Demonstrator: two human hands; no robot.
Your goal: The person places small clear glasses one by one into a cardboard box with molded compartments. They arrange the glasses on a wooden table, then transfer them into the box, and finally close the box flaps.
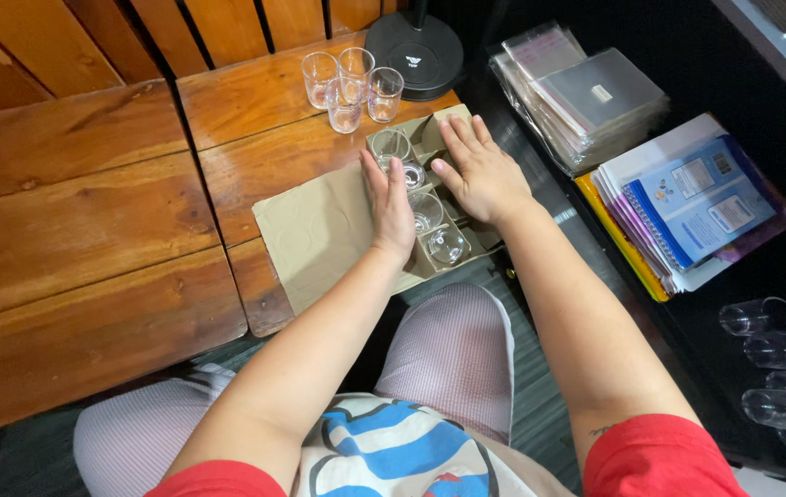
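over the cardboard box (434, 138) — left hand (390, 207) edge-on, right hand (482, 170) flat.

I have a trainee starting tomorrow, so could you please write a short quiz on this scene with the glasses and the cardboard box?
1. True or false: both hands rest on the cardboard box.
2. How many glasses stand loose on the wooden table beyond the box? A two, B four, C six.
3. Which hand lies on the box's right side?

Key:
1. True: left hand and right hand flank the glasses in the box.
2. B, the four loose glasses.
3. The right hand.
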